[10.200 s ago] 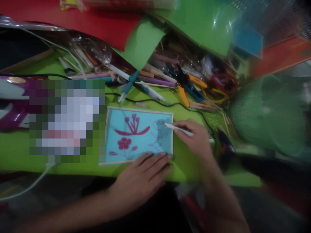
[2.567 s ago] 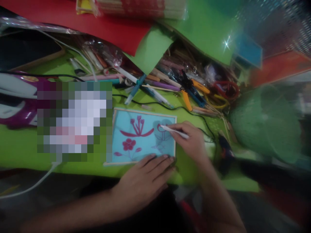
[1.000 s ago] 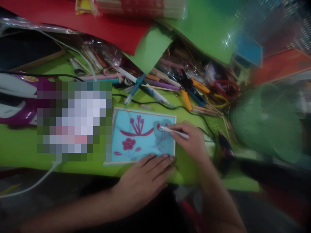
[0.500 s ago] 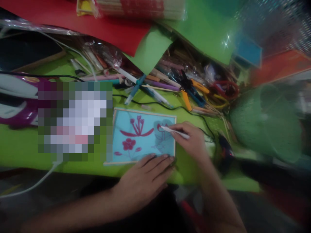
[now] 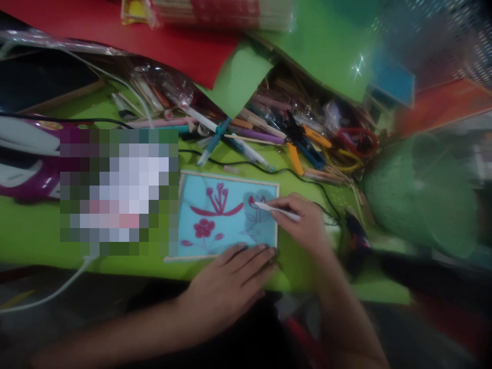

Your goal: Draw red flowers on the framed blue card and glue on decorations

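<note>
On the green table lies a light blue board (image 5: 230,192) with a thin pale frame, carrying dark red flower drawings. Two of the flowers, at the upper middle and lower left, are filled with dark red. The tulip-like flower (image 5: 257,202) at the right is mostly outline, with red on its left petal. My right hand (image 5: 302,220) pinches a white pen (image 5: 282,210), its tip at that flower. My left hand (image 5: 238,271) lies flat with fingers stretched over the board's lower right edge.
Pens, sticks, orange-handled pliers (image 5: 303,148) and red-handled scissors (image 5: 357,141) clutter the area behind the board. A green basket (image 5: 418,195) stands at the right, a purple and white appliance (image 5: 31,159) at the left. A black cable (image 5: 282,170) runs behind the board.
The pen tip and my right hand have shifted very slightly at the right-hand flower. My left hand and the board stay where they were.
</note>
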`<state>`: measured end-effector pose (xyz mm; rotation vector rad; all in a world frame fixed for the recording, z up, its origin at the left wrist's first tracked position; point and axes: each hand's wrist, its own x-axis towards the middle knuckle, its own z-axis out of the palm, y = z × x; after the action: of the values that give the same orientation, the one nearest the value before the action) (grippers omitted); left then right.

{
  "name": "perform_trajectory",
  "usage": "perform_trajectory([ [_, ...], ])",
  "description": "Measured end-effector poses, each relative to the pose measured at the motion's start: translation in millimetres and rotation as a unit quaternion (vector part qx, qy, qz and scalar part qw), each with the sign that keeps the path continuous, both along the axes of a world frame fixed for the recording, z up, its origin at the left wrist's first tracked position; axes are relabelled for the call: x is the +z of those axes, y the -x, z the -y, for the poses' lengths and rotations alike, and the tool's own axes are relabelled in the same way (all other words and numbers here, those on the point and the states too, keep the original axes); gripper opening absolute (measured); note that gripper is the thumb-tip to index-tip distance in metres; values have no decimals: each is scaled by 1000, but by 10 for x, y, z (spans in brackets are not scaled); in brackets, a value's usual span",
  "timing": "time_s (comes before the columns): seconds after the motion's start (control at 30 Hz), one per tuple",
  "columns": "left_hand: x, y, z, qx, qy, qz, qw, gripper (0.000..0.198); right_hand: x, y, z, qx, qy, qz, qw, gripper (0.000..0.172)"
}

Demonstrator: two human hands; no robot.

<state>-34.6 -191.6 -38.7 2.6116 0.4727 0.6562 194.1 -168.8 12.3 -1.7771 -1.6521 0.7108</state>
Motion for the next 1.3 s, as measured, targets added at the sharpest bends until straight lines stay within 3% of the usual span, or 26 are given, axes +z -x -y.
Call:
perform_trajectory([
  [0.27, 3, 4, -2, 3, -1, 4, 1000, 36, 22, -10, 1, 22, 14, 3, 1000, 8],
  [0.73, -4, 8, 0, 1, 5, 3, 1000, 38, -14, -5, 7, -10, 4, 10, 1000, 11],
  [1.3, 15, 7, 0, 2, 5, 1, 1000, 38, 55, -13, -1, 21, 27, 2, 999, 10],
])
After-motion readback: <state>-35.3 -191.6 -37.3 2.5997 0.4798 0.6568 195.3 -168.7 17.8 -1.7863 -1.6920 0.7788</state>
